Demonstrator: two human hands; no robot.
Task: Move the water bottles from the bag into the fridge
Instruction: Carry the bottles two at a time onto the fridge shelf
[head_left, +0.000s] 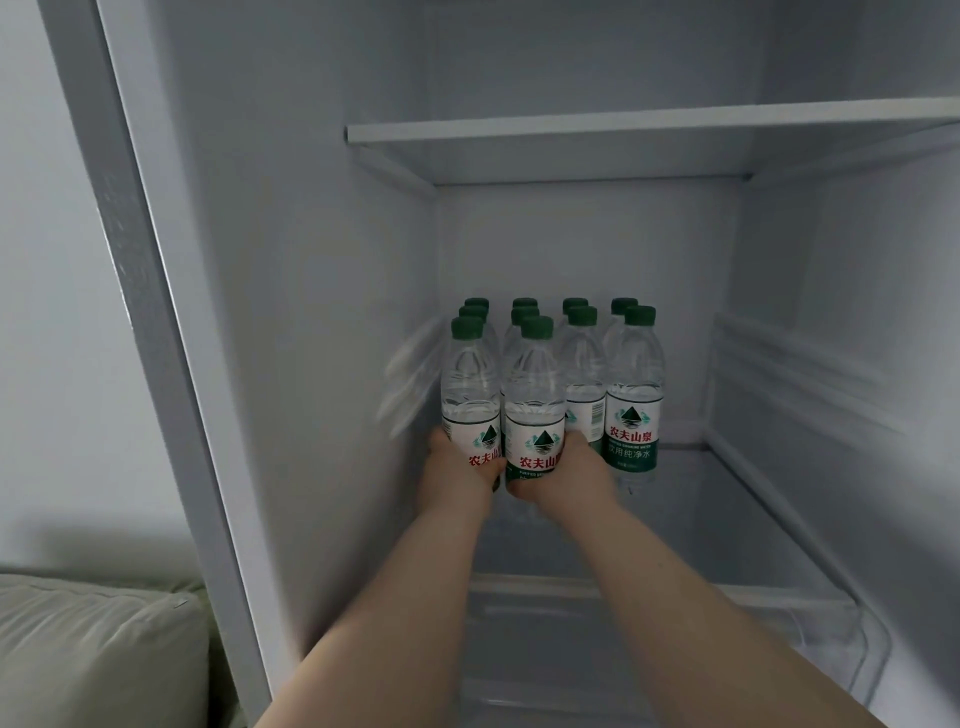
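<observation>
On the fridge shelf (727, 514), toward its back left corner, green-capped water bottles (634, 374) stand upright in tight rows. At the front of the group, the left grip (457, 470) is curled round the label of one bottle (470, 384). The right grip (566, 475) clasps a second bottle (535, 400), which touches the first. Both are upright, but the grips hide their bases, so I cannot tell whether they rest on the shelf. The left column sits near the left wall (311, 322). The right half of the shelf lies open up to the ribbed right wall (810, 379), and bare glass runs to the front edge. An upper shelf (623, 127) hangs well above the caps. A clear drawer (810, 639) sits below the front edge. Outside the fridge frame (156, 332), at lower left, lies a pale cushion (93, 654).
</observation>
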